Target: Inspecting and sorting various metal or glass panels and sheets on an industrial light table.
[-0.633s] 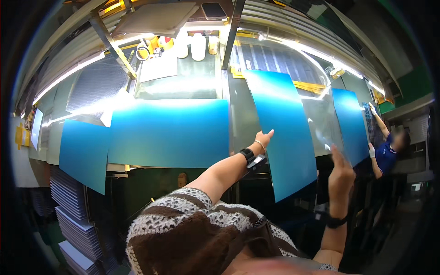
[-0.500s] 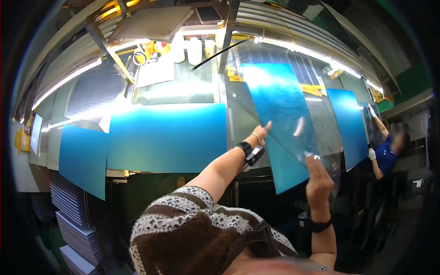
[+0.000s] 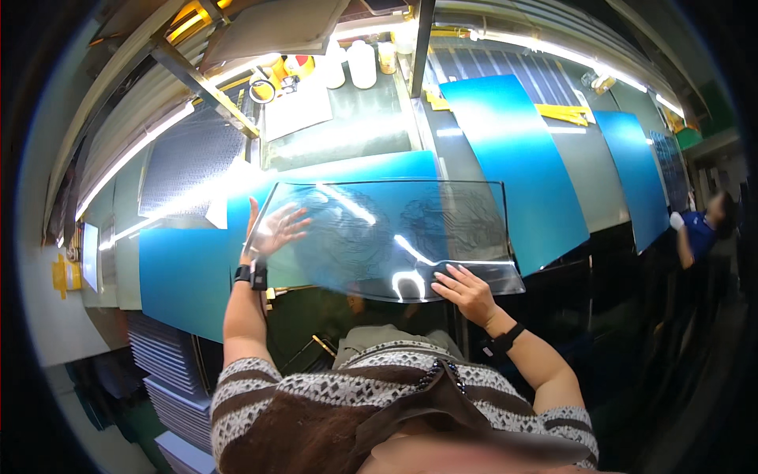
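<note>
A clear, flexible plastic sheet [image 3: 379, 237], with faint dark wavy patterning on it, is held up in front of me over the bench edge. My left hand [image 3: 276, 229] bears its left edge; the fingers spread beneath the sheet and show through it, while the thumb stands outside the edge. At the near right edge, my right hand [image 3: 466, 292] grips the sheet with its fingers on top and the thumb hidden. Behind and below the sheet lies a blue panel [image 3: 355, 166]. Another blue panel [image 3: 513, 166] lies uncovered to the right.
Further blue panels [image 3: 178, 272] [image 3: 632, 174] lie along the bench. White bottles [image 3: 362, 65] and a tape roll [image 3: 261, 91] stand at the back beside a metal post [image 3: 421, 55]. Stacked sheets [image 3: 166, 387] are at lower left. A co-worker [image 3: 699, 229] is at far right.
The clear sheet has come off the right-hand blue panel and moved left, across my front. Both hands moved left with it, and my view turned slightly.
</note>
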`<state>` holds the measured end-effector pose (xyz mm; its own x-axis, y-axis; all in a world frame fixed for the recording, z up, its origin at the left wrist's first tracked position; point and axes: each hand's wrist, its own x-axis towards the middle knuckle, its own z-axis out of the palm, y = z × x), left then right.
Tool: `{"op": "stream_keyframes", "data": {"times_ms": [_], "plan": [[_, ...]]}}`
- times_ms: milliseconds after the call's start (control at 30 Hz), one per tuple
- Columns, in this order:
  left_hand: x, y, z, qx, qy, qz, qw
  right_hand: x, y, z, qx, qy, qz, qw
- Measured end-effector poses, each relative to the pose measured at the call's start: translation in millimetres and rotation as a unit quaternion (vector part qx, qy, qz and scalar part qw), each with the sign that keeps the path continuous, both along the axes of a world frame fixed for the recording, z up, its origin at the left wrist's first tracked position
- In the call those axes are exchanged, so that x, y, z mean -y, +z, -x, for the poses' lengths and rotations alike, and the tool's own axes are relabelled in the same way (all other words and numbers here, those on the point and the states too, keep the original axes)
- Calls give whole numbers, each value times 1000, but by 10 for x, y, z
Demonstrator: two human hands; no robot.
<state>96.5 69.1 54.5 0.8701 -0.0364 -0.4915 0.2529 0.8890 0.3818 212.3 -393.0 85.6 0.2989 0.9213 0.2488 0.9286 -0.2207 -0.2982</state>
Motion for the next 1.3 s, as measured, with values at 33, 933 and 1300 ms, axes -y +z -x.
{"op": "stream_keyframes", "data": {"times_ms": [33,933,1300], "plan": [[-251,-98,188,11,-77,-60,995,-91,-102,68,-2,17,1,1000],[-1819,-601,980,-219,93,-557,796,-269,-1101,128,-513,-508,-233,652],[-1899,-654,910,-233,102,-527,811,-280,-1249,150,-236,-538,-128,799]]}}
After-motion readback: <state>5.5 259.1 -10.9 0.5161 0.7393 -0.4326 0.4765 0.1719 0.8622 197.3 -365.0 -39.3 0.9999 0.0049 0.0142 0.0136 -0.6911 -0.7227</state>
